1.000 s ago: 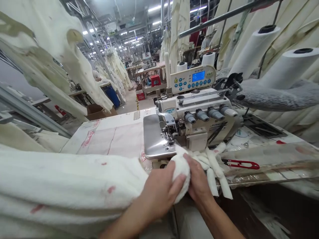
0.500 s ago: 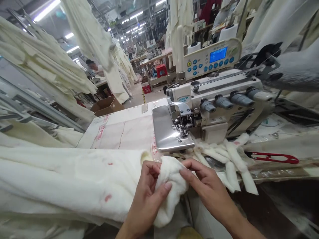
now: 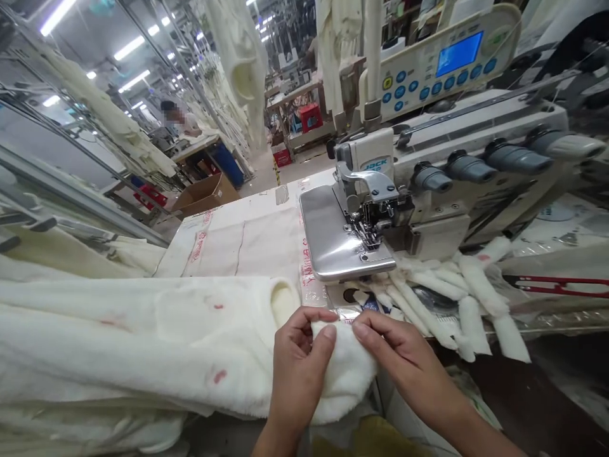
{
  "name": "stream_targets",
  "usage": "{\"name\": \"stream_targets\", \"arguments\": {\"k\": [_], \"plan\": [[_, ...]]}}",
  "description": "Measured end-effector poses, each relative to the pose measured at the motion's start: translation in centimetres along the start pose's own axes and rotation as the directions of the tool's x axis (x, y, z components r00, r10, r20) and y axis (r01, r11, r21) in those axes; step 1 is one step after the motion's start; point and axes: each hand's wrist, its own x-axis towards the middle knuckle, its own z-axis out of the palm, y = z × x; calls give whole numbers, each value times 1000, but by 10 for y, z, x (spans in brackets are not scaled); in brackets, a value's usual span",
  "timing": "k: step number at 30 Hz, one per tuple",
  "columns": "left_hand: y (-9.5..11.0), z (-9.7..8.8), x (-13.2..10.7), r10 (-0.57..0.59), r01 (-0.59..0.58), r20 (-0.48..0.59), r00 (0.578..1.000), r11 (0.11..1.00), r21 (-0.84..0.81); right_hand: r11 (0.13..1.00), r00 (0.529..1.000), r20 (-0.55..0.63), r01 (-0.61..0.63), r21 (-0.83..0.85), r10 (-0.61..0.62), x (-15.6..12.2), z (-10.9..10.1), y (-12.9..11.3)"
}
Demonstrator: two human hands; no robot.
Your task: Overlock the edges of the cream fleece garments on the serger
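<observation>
Pinching, in the head view: left hand (image 3: 299,374) and right hand (image 3: 406,355) side by side, apart, each clamped on the upper edge of fuzzy white cloth (image 3: 345,374) between them. Step looks like edge-aligning; next move probably calls for even tension. Metal plate (image 3: 328,241) just ahead; fabric strips (image 3: 480,282) crowd ahead-right (snag risk). More room ahead-left, over tabletop (image 3: 266,238).

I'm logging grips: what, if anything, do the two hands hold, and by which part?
White cloth: the left hand and right hand pinch its upper edge, a small gap between them.
</observation>
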Motion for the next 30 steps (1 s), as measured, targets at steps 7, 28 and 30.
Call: {"name": "stream_targets", "arguments": {"k": [7, 28, 30], "plan": [[3, 1, -1, -30, 30, -5, 1000, 999, 19, 1000, 1000, -22, -12, -22, 11, 2, 1, 1], [3, 3, 2, -53, 53, 16, 998, 999, 12, 994, 997, -34, -65, 87, 68, 4, 1, 8], [3, 4, 3, -53, 53, 24, 998, 999, 8, 993, 997, -32, -72, 92, 75, 4, 1, 9]]}}
